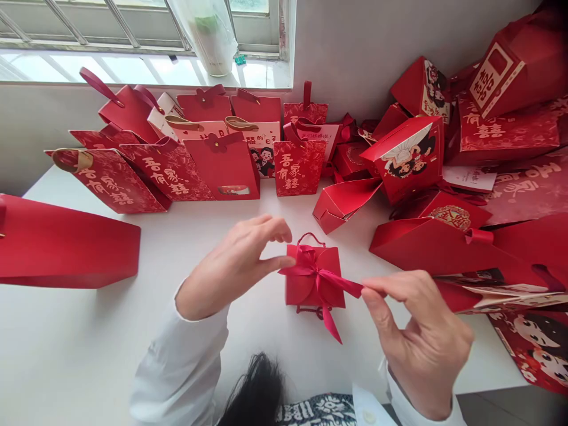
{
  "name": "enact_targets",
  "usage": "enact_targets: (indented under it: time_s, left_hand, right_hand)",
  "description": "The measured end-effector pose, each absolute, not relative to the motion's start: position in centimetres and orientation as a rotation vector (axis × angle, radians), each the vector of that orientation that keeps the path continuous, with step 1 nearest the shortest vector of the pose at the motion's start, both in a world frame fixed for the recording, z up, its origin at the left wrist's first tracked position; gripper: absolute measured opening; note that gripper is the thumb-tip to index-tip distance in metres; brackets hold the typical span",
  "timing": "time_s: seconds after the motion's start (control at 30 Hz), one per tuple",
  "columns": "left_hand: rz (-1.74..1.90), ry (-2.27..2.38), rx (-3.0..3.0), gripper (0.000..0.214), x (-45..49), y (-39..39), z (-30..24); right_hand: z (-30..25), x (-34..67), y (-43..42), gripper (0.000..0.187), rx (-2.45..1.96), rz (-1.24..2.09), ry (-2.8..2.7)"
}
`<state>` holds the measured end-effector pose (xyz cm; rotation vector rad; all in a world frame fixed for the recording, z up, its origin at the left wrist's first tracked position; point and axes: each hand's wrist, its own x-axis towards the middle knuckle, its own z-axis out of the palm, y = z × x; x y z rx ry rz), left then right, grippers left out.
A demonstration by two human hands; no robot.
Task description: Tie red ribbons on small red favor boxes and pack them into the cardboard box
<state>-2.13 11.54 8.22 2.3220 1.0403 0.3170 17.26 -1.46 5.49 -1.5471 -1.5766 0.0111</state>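
A small red paper gift bag (pixel 315 278) sits on the white table (pixel 80 331) between my left hand (pixel 233 266) and my right hand (pixel 419 331), with a red satin ribbon (pixel 339 283) tied around it; the ribbon's loose end runs to my right hand. Behind it, a row of upright red paper bags (pixel 222 171) stands along the wall, below the white window sill (pixel 133 74); a heap of red gift boxes (pixel 497 136) lies to the right; a long flat red paper bag (pixel 62 242) lies at the table's left side.
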Motion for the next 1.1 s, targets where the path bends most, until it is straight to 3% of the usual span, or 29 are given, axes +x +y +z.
enact_targets:
  time_s: [0.07,0.17,0.33,0.53,0.7,1.1]
  left_hand:
    - [0.179,0.991,2.323,0.014,-2.4,11.2,7.6]
    - [0.089,1.014,2.286,0.012,-2.0,10.7,6.8]
    - [0.007,1.104,2.227,0.011,-0.9,10.4,7.3]
    - [-0.021,1.125,2.203,0.014,-0.7,10.1,7.9]
    - [-0.038,1.146,2.216,0.014,-0.7,9.5,8.2]
    - [-0.186,1.063,2.266,0.025,-0.3,8.0,8.2]
  right_hand:
    - [5.5,17.8,-0.6,0.001,-1.579,0.044,-1.619]
    - [4.9,18.1,0.8,0.010,-1.655,0.250,-1.743]
    - [4.1,17.7,2.8,0.007,-1.689,0.566,-1.730]
    - [4.5,18.8,7.0,0.033,-1.370,0.721,-2.083]
    - [4.3,18.8,8.4,0.019,-1.186,0.740,-2.305]
    - [2.4,18.9,6.2,0.016,-1.539,0.619,-1.678]
